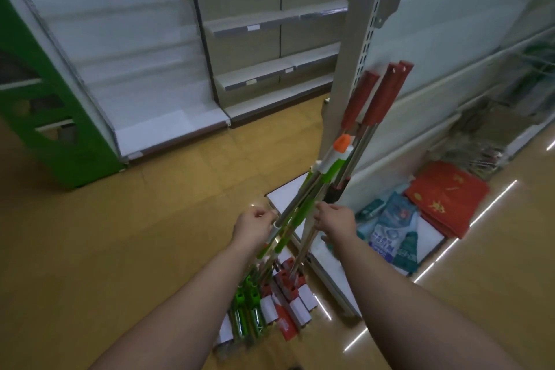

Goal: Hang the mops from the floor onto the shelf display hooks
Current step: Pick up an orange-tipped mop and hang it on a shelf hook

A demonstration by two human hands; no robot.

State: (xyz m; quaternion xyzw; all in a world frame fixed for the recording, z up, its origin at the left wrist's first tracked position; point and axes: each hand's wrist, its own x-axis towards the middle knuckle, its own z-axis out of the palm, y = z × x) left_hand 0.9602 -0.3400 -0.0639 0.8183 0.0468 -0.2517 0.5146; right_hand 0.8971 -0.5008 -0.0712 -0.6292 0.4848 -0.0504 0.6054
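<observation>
Several mops lean in a bundle against the end of a white shelf unit [354,75], their heads [270,306] standing on the yellowish floor. Three have red handle grips [380,96]; one has a green sleeve and an orange cap [342,143]. My left hand [255,227] grips a metal pole [295,204] of the green mop at mid height. My right hand [335,219] holds a neighbouring pole just to the right, fingers curled round it. The shelf's slotted upright [371,24] rises behind the handles; no display hooks are plainly visible.
Packaged goods [390,231] and red bags [447,195] lie on the floor to the right of the shelf end. Bare grey shelves [270,21] line the back wall. A green display stand [39,99] is at the left. Open floor lies between.
</observation>
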